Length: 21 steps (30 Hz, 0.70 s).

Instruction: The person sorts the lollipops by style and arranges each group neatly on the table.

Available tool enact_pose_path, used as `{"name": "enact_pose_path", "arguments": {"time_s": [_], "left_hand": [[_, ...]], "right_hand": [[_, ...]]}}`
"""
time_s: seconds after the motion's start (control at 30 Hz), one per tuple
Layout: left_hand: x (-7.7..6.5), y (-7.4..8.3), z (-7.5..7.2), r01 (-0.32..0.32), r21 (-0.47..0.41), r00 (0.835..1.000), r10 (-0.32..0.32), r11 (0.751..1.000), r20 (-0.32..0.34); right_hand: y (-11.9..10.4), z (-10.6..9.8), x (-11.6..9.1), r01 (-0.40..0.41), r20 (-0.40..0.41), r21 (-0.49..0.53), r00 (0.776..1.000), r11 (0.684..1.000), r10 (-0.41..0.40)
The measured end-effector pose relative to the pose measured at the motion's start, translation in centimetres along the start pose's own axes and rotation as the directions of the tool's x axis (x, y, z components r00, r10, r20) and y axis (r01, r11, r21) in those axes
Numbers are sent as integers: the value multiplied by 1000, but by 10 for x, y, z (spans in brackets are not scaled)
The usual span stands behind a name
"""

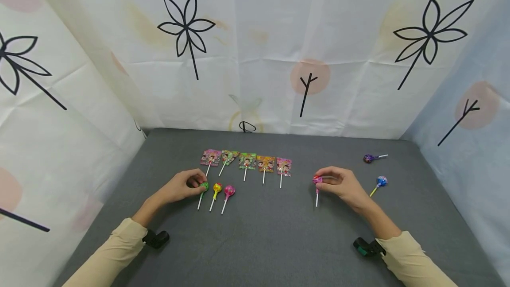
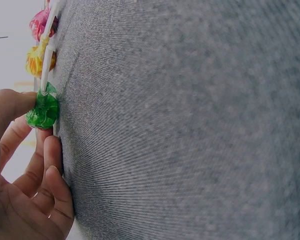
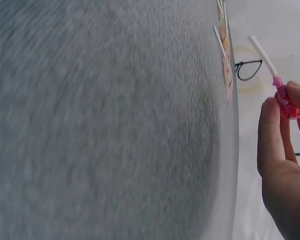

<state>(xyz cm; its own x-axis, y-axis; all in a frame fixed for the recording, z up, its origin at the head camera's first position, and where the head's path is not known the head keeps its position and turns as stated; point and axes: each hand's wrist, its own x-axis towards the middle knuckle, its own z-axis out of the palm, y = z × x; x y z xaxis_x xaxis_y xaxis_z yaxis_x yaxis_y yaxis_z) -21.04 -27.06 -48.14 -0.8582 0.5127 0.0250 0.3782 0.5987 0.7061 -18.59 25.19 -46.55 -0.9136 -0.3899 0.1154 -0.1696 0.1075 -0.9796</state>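
Between thumb and fingers, my left hand (image 1: 184,186) pinches the head of a green lollipop (image 2: 44,109), its white stick pointing toward me in the head view. To its right lie a yellow lollipop (image 1: 217,188) and a pink lollipop (image 1: 229,191), side by side. My right hand (image 1: 343,186) holds another pink lollipop (image 3: 288,105) by its wrapped head. That one's white stick hangs downward in the head view, and in the right wrist view it appears above the table surface. Fingers partly cover both held heads.
Behind the left-hand lollipops runs a row of several flat-packet lollipops (image 1: 248,161) in pink, green and orange wrappers. At the right lie a purple lollipop (image 1: 368,158) and a blue one (image 1: 381,181) with a yellow stick. The grey table (image 1: 255,247) meets a patterned white curtain (image 1: 259,34).
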Motion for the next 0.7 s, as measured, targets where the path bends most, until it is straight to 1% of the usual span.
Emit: {"name": "enact_pose_path", "arguments": {"time_s": [0.2,0.4,0.57,0.7], "left_hand": [[0,0,0,-9,-5,1000,9,1000,3],[0,-1,0,8,-6,1000,-8,1000,5],[1,-2,0,22,-2,1000,-22,1000,2],[1,-2,0,18,-2,1000,-18,1000,-2]], "right_hand": [[-2,13,5,-8,4,-39,1000,999,8],[-3,32,10,-20,18,-24,1000,1000,20],[-4,50,15,-37,81,28,996,999,34],[-4,66,23,-48,133,62,990,997,39]]}}
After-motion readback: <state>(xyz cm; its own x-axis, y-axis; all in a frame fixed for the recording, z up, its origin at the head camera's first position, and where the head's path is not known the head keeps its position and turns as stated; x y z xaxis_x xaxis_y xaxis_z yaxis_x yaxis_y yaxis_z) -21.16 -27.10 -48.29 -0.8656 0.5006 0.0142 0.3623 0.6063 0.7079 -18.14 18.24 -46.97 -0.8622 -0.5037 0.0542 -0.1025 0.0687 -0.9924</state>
